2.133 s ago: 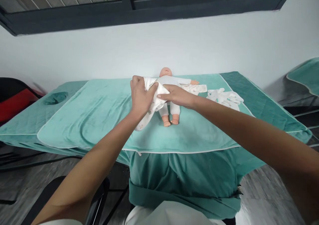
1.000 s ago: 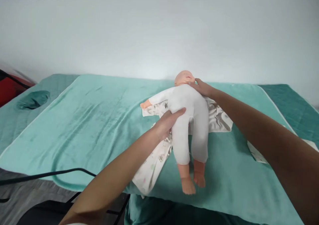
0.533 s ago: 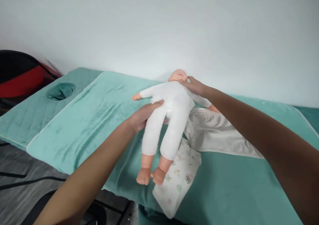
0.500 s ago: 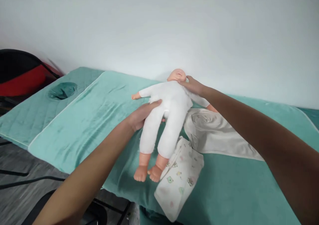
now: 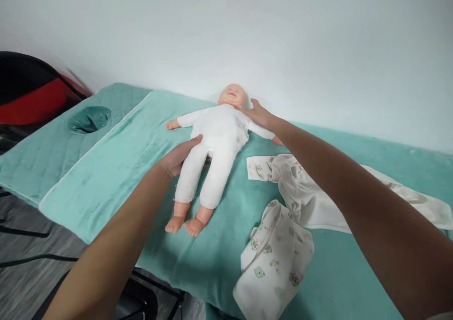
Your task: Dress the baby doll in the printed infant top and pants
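A baby doll (image 5: pixel 217 129) with a white cloth body lies on its back, its head by the wall and its bare feet toward me. My left hand (image 5: pixel 182 155) grips its hip, thumb on top and fingers passing under the thigh. At the neck and shoulder is my right hand (image 5: pixel 260 113), thumb raised and fingertips against the doll, partly hidden. Right of the doll lies a crumpled white baby garment (image 5: pixel 304 192) with a printed cuff, partly behind my right forearm. A white patterned cloth (image 5: pixel 276 263) is bunched in front of it.
The padded bed has a green cover (image 5: pixel 116 169) and a face hole (image 5: pixel 89 120) at its left end. A white wall (image 5: pixel 226 37) runs along the back. Beyond the left end stands a black and red chair (image 5: pixel 35 98). Dark metal legs show below the near edge.
The doll has moved left with both hands, away from the garment and the patterned cloth. More of the garment, including its printed cuff, is visible now.
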Demonstrator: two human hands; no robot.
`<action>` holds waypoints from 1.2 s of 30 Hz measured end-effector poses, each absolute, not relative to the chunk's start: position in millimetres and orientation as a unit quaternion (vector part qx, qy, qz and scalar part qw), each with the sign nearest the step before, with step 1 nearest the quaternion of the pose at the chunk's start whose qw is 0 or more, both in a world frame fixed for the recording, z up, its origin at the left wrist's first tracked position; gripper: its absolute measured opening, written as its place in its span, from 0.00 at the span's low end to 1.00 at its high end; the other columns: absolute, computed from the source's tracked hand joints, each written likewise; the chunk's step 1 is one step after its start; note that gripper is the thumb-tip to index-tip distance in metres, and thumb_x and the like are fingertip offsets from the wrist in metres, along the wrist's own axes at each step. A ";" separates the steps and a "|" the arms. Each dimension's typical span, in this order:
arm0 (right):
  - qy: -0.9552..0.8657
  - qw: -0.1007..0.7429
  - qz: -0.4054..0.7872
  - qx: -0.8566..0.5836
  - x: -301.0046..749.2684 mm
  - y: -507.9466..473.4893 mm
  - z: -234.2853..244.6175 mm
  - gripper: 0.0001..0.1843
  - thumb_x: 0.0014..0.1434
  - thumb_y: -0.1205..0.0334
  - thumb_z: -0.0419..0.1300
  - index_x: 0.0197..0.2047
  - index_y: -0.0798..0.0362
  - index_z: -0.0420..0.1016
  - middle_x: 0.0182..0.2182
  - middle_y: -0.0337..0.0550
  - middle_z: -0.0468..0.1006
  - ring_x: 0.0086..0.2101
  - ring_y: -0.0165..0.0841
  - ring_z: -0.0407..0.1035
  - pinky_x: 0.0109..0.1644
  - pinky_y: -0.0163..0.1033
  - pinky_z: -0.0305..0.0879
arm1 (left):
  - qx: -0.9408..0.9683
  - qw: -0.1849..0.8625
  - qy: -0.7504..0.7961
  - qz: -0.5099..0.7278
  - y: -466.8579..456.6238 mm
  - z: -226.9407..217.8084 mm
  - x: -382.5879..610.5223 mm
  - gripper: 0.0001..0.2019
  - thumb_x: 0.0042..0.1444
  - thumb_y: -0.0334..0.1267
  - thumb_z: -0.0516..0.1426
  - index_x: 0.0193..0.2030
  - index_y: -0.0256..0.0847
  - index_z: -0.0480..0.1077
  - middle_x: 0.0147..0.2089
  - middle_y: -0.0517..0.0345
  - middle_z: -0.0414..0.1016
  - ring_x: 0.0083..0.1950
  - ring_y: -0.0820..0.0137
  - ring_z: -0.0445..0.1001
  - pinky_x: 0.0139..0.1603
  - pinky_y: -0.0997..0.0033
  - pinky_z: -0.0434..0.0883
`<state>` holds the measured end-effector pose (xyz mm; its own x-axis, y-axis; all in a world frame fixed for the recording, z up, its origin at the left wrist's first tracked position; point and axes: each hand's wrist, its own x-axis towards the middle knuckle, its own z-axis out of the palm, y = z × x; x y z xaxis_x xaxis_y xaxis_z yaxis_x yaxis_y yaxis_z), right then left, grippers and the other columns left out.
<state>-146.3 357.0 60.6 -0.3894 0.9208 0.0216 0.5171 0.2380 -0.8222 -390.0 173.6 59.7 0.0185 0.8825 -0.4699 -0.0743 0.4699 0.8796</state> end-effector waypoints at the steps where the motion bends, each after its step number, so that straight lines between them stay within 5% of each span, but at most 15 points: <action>1: -0.735 0.233 0.361 -0.525 -128.7 355.5 57.9 0.40 0.65 0.31 0.50 0.65 0.57 0.63 0.57 0.56 0.75 0.54 0.46 0.72 0.61 0.54 0.67 | 0.348 0.612 0.597 0.384 172.9 59.4 -389.5 0.29 0.60 0.60 0.56 0.49 0.32 0.74 0.37 0.48 0.80 0.40 0.58 0.79 0.42 0.59 0.78; 4: -0.741 0.138 0.293 -0.588 -61.3 345.1 51.3 0.37 0.71 0.36 0.34 0.47 0.56 0.73 0.42 0.55 0.81 0.40 0.42 0.77 0.47 0.45 0.72 | 0.378 0.486 0.690 0.381 171.7 59.6 -389.2 0.29 0.57 0.61 0.58 0.50 0.35 0.73 0.42 0.47 0.80 0.45 0.55 0.79 0.47 0.56 0.77; 7: -0.746 0.073 0.247 -0.614 11.1 320.5 50.2 0.32 0.70 0.38 0.42 0.31 0.53 0.72 0.31 0.50 0.80 0.35 0.41 0.75 0.45 0.43 0.67 | 0.460 0.208 0.754 0.419 163.3 68.0 -374.8 0.25 0.56 0.53 0.60 0.55 0.39 0.70 0.56 0.46 0.75 0.58 0.54 0.74 0.60 0.53 0.71; 9: -0.764 -0.005 0.202 -0.612 51.3 296.6 54.0 0.31 0.67 0.35 0.45 0.29 0.51 0.72 0.33 0.47 0.81 0.36 0.40 0.74 0.42 0.41 0.64 | 0.530 0.081 0.721 0.439 146.9 78.6 -348.8 0.21 0.58 0.48 0.58 0.56 0.42 0.69 0.60 0.48 0.72 0.62 0.57 0.71 0.63 0.57 0.69; 12: -0.790 -0.108 0.155 -0.584 90.4 255.3 66.0 0.27 0.63 0.35 0.51 0.35 0.50 0.75 0.40 0.46 0.81 0.40 0.42 0.74 0.40 0.40 0.63 | 0.656 0.156 0.644 0.362 107.5 89.6 -292.9 0.14 0.63 0.48 0.52 0.46 0.44 0.73 0.49 0.54 0.78 0.50 0.62 0.76 0.53 0.63 0.71; 15: -0.800 -0.148 0.097 -0.574 105.8 213.6 82.2 0.19 0.64 0.44 0.55 0.44 0.50 0.76 0.46 0.51 0.79 0.43 0.45 0.73 0.41 0.42 0.62 | 0.759 0.293 0.559 0.157 66.6 81.6 -241.4 0.17 0.58 0.56 0.57 0.37 0.45 0.74 0.38 0.57 0.79 0.40 0.60 0.77 0.43 0.64 0.71; 19: -0.815 -0.085 0.007 -0.574 105.7 157.6 106.4 0.17 0.69 0.53 0.48 0.51 0.49 0.73 0.46 0.52 0.79 0.44 0.45 0.72 0.40 0.42 0.59 | 0.809 0.293 0.500 0.093 32.1 64.1 -201.4 0.15 0.56 0.53 0.60 0.35 0.43 0.71 0.39 0.53 0.78 0.42 0.57 0.76 0.44 0.61 0.71; 23: -0.859 0.003 -0.020 -0.511 98.0 94.0 137.5 0.18 0.71 0.54 0.44 0.48 0.48 0.74 0.43 0.47 0.80 0.41 0.41 0.71 0.37 0.39 0.54 | 0.860 0.112 0.446 0.221 10.8 82.5 -173.6 0.07 0.58 0.41 0.59 0.36 0.41 0.72 0.64 0.43 0.68 0.66 0.51 0.65 0.63 0.49 0.66; 26: -0.898 0.065 -0.003 -0.436 91.2 42.3 167.3 0.17 0.71 0.53 0.46 0.45 0.47 0.75 0.40 0.43 0.80 0.39 0.38 0.71 0.37 0.38 0.53 | 0.882 -0.002 0.392 0.261 -1.4 110.1 -150.0 0.05 0.57 0.35 0.58 0.40 0.42 0.73 0.75 0.48 0.52 0.75 0.51 0.51 0.71 0.47 0.57; 32: -0.902 0.080 0.029 -0.423 100.3 -32.6 218.7 0.15 0.68 0.53 0.50 0.41 0.48 0.76 0.31 0.41 0.78 0.32 0.36 0.69 0.35 0.38 0.53 | 0.878 -0.050 0.421 0.221 -15.5 146.4 -114.2 0.07 0.63 0.37 0.53 0.46 0.43 0.68 0.50 0.48 0.75 0.49 0.57 0.75 0.51 0.57 0.69; 36: -0.837 0.071 0.064 -0.539 126.5 -50.1 228.1 0.14 0.62 0.52 0.56 0.48 0.47 0.75 0.35 0.44 0.79 0.31 0.38 0.70 0.32 0.38 0.56 | 0.809 -0.054 0.528 0.253 -29.9 164.0 -103.8 0.12 0.61 0.38 0.54 0.51 0.43 0.63 0.49 0.47 0.76 0.45 0.53 0.77 0.42 0.60 0.68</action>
